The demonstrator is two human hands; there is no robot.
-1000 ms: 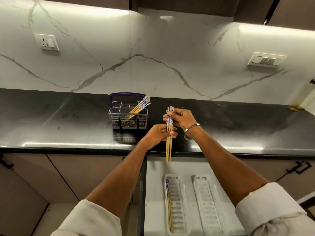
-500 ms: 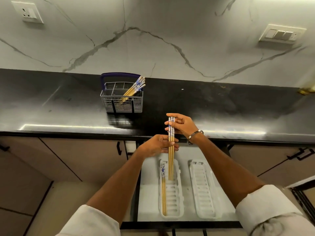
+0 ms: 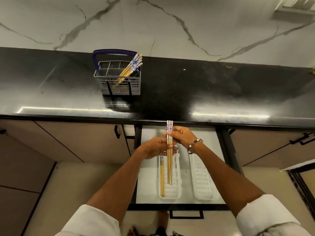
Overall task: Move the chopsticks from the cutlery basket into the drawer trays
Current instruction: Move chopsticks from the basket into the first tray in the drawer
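Both hands (image 3: 167,143) grip a chopstick bundle (image 3: 169,160) above the left tray (image 3: 177,191), apparently ready for lowering and release.

- A white marble backsplash (image 3: 153,23) with grey veins runs across the top of the view.
- A white switch plate (image 3: 296,5) sits at its upper right corner, partly cut off.
- Below it lies a glossy black countertop (image 3: 213,86) — two bright strips of light reflect near its front edge.
- Beige cabinet fronts (image 3: 68,138) with black handles (image 3: 117,132) stand under the counter on both sides.
- The floor (image 3: 68,193) is pale cream, with a dark inlaid line.
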